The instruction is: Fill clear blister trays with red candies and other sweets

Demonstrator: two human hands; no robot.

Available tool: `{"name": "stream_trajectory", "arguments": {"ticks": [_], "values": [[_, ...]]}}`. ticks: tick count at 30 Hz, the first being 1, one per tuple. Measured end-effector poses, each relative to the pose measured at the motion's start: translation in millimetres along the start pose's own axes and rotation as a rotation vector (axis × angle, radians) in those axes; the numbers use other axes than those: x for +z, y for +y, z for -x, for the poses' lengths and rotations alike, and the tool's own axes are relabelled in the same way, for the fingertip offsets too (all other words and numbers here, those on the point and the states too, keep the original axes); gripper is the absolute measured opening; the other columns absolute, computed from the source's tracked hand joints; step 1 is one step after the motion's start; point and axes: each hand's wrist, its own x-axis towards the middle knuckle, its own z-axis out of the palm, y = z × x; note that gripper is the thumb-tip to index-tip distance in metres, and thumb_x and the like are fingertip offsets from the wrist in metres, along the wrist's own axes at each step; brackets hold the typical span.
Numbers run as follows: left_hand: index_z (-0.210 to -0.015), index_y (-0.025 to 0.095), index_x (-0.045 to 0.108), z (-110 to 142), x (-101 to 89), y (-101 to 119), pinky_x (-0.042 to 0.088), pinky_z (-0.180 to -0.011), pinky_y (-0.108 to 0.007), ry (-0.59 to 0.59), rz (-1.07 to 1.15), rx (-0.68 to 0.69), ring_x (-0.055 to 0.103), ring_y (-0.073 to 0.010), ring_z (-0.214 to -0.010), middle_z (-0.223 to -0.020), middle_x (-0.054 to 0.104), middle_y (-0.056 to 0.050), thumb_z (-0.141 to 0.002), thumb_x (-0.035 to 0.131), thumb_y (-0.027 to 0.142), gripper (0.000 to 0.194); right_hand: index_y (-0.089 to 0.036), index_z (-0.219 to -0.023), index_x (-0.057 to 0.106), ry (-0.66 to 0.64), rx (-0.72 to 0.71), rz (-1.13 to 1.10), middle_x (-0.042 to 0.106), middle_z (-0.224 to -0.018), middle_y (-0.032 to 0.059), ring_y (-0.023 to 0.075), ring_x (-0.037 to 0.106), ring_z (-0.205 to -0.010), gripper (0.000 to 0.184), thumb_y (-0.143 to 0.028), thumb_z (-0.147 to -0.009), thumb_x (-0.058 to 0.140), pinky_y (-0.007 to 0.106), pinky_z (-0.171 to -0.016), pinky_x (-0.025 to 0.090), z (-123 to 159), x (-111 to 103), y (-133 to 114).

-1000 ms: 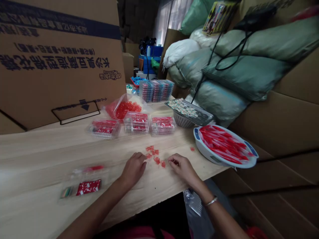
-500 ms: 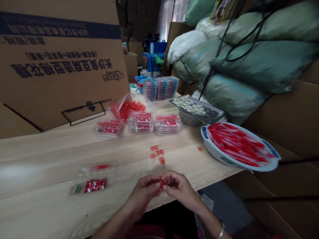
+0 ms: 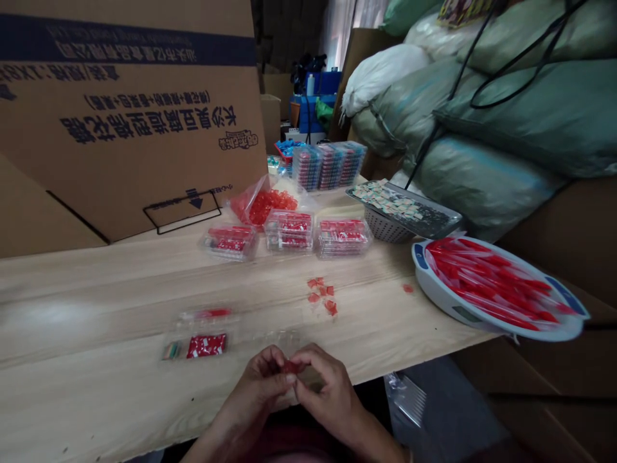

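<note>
Close to the table's front edge, my left hand [image 3: 260, 384] and my right hand [image 3: 324, 381] meet at the fingertips. Both pinch a small red translucent piece [image 3: 290, 367], partly covered by the fingers. Beyond them on the wood lie several similar loose red pieces [image 3: 321, 292]. To the left is an open clear plastic case [image 3: 180, 334] holding a red patterned packet [image 3: 207, 345], a small striped item [image 3: 171, 350] and a red stick-like item [image 3: 214, 313]. A faint clear plastic item [image 3: 277, 335] lies just past my hands.
Filled clear cases [image 3: 343, 238] are stacked beyond, before a bag of red pieces [image 3: 272, 204]. A white basin [image 3: 434, 292] of red wrapped items stands right, beside a tray [image 3: 441, 220] on a basket [image 3: 383, 226]. A large carton [image 3: 144, 167] stands left; sacks [image 3: 520, 116] rise behind.
The view has swung left, so things sit further right in the picture. My hands have shifted slightly left relative to the table, still pinching the red piece.
</note>
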Motion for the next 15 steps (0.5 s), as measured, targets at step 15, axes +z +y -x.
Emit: {"name": "stream_trajectory", "arguments": {"ticks": [15], "values": [[-0.070, 0.020, 0.060, -25.6, -22.6, -20.8, 0.046, -0.071, -0.034, 0.038, -1.335, 0.788, 0.055, -0.0196, -0.072, -0.074, 0.061, -0.004, -0.081, 0.047, 0.008, 0.021, -0.022, -0.102, 0.061, 0.016, -0.105, 0.525, 0.059, -0.099, 0.0067, 0.0202, 0.057, -0.092, 0.019, -0.015, -0.088, 0.051, 0.032, -0.080, 0.049, -36.9, -33.0, 38.6]]}}
